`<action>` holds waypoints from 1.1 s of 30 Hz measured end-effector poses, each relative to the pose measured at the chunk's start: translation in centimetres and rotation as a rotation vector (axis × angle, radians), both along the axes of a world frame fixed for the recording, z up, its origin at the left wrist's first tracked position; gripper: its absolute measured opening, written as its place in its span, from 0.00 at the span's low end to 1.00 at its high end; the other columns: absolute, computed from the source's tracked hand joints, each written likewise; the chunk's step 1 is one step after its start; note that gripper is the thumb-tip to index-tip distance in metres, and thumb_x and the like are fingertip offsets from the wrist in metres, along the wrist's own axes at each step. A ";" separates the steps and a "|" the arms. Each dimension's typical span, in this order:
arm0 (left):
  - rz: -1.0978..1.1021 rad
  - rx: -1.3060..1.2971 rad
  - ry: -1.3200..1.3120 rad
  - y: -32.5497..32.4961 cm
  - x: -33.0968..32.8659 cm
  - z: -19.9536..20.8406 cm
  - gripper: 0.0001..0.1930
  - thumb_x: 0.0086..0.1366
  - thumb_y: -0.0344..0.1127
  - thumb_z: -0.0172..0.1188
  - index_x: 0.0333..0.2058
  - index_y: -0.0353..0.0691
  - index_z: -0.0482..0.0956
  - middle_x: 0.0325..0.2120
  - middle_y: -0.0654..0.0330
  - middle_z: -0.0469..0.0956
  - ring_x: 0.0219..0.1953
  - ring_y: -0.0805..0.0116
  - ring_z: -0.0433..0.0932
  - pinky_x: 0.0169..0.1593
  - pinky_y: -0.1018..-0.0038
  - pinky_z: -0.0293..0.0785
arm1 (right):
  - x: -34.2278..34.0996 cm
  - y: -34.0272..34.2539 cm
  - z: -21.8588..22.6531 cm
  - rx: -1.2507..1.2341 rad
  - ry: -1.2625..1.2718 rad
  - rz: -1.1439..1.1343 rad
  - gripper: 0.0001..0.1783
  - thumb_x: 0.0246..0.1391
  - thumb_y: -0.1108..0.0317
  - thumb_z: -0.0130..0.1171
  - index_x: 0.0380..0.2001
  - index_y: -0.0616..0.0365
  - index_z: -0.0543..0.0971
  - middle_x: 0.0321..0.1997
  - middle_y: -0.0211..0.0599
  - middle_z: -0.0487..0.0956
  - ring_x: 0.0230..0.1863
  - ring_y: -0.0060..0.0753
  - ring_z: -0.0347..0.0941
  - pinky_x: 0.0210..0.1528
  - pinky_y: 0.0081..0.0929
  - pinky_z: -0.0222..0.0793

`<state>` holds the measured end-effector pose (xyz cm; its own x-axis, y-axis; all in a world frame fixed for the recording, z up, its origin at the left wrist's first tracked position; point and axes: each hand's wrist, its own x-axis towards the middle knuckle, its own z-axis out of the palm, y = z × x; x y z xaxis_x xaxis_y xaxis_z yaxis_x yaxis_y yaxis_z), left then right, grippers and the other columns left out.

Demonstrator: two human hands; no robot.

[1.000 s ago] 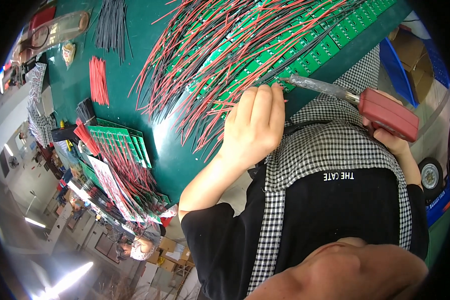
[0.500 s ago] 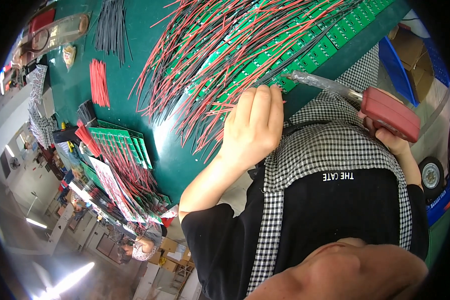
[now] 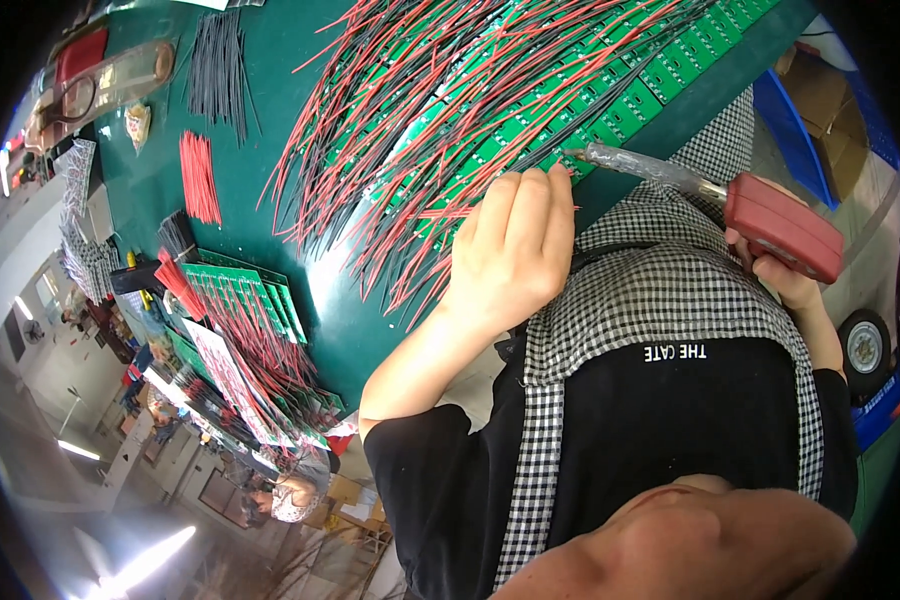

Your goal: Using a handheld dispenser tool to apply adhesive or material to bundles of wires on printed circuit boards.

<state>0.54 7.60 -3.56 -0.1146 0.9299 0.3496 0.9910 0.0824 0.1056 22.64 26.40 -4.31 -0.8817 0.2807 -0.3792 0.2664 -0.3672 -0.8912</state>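
My left hand (image 3: 515,240) lies at the near edge of a panel of green circuit boards (image 3: 610,125), fingers bent and pressed together. A red wire (image 3: 576,207) pokes out beside its fingers; most of the grip is hidden under the hand. My right hand (image 3: 785,283) is closed round a red soldering gun (image 3: 785,228), whose wrapped shaft points left. Its tip (image 3: 576,153) is at the boards' edge, just beyond my left fingertips; whether it touches cannot be seen. Many red and black wires (image 3: 420,130) fan across the boards.
Bundles of black wires (image 3: 217,75) and red wires (image 3: 200,178) lie on the green table (image 3: 280,60). Wired boards (image 3: 255,370) are stacked at its left edge. A blue bin with cardboard (image 3: 820,115) stands at right. Another person (image 3: 290,495) sits farther off, lower left.
My left hand has shifted very slightly to the right along the board edge. The soldering gun and its tip hold almost the same place.
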 end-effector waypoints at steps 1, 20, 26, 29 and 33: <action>0.005 -0.020 -0.014 0.1 0.0 0.1 0.09 0.45 0.27 0.54 0.28 0.31 0.73 0.22 0.60 0.68 0.25 0.70 0.70 0.22 0.82 0.66 | -0.2 -0.1 0.1 -0.001 -0.001 -0.001 0.42 0.36 0.63 0.64 0.53 0.67 0.56 0.33 0.37 0.73 0.26 0.16 0.65 0.27 0.10 0.60; 0.024 -0.073 -0.081 0.0 -0.2 0.5 0.11 0.44 0.27 0.55 0.30 0.31 0.73 0.25 0.59 0.69 0.27 0.68 0.70 0.24 0.80 0.68 | 0.7 -0.1 -0.9 0.078 -0.029 0.009 0.47 0.34 0.56 0.65 0.53 0.68 0.54 0.34 0.39 0.74 0.18 0.16 0.61 0.20 0.12 0.55; 0.024 -0.045 -0.084 0.1 -0.2 0.1 0.11 0.44 0.27 0.55 0.30 0.32 0.73 0.26 0.59 0.69 0.27 0.69 0.70 0.23 0.81 0.67 | 1.6 -0.3 -1.4 0.069 0.029 -0.037 0.46 0.36 0.58 0.64 0.54 0.66 0.52 0.36 0.41 0.74 0.18 0.19 0.61 0.20 0.13 0.56; 0.020 -0.003 -0.072 0.8 0.0 0.2 0.11 0.44 0.27 0.55 0.30 0.32 0.73 0.25 0.60 0.69 0.26 0.69 0.70 0.23 0.82 0.67 | 2.3 -0.4 -1.1 0.046 0.010 -0.119 0.45 0.35 0.59 0.63 0.54 0.66 0.53 0.36 0.42 0.73 0.19 0.19 0.61 0.21 0.14 0.56; 0.039 -0.053 -0.181 1.3 0.3 0.3 0.15 0.39 0.24 0.55 0.31 0.32 0.74 0.25 0.58 0.69 0.26 0.66 0.70 0.28 0.76 0.68 | 1.6 -0.3 -0.8 0.035 -0.037 -0.129 0.46 0.35 0.58 0.64 0.54 0.66 0.53 0.34 0.40 0.73 0.19 0.20 0.62 0.21 0.14 0.56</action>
